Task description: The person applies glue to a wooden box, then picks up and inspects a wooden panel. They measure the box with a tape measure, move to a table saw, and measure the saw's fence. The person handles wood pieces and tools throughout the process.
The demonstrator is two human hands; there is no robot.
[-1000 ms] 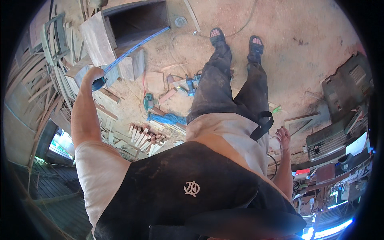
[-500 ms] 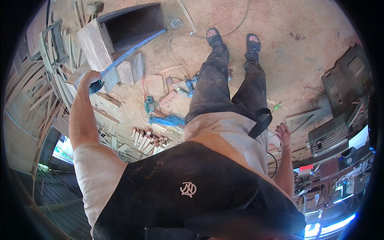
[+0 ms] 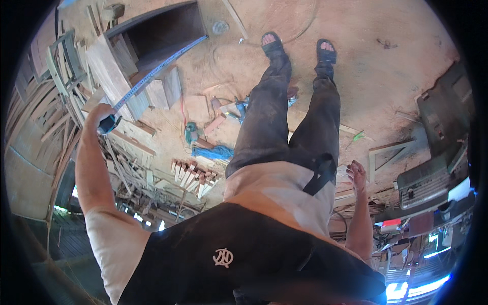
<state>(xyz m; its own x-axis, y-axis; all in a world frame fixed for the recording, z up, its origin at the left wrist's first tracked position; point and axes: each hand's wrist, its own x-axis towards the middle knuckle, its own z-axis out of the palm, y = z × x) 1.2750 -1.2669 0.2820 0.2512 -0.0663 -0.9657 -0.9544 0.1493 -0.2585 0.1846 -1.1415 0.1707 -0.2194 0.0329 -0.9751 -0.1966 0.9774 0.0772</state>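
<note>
My left hand (image 3: 101, 116) is raised at the left and grips the dark case of a tape measure (image 3: 109, 124). Its blue blade (image 3: 157, 71) runs out up and to the right, across stacked boards, to the far corner of a dark open wooden box (image 3: 162, 30). My right hand (image 3: 356, 173) hangs by my right hip, fingers apart, holding nothing. My legs in dark trousers and my sandalled feet (image 3: 297, 48) stand on the sandy floor.
Wooden boards (image 3: 109, 73) and slats lie piled along the left. A row of short wood pieces (image 3: 193, 173), a blue bundle (image 3: 212, 152) and small hand tools (image 3: 191, 133) lie on the floor. A grey machine (image 3: 437, 117) stands at the right.
The view has tilted, so the box and my feet sit higher in the picture. My left hand still holds the tape measure stretched out; the right hand stays at my side.
</note>
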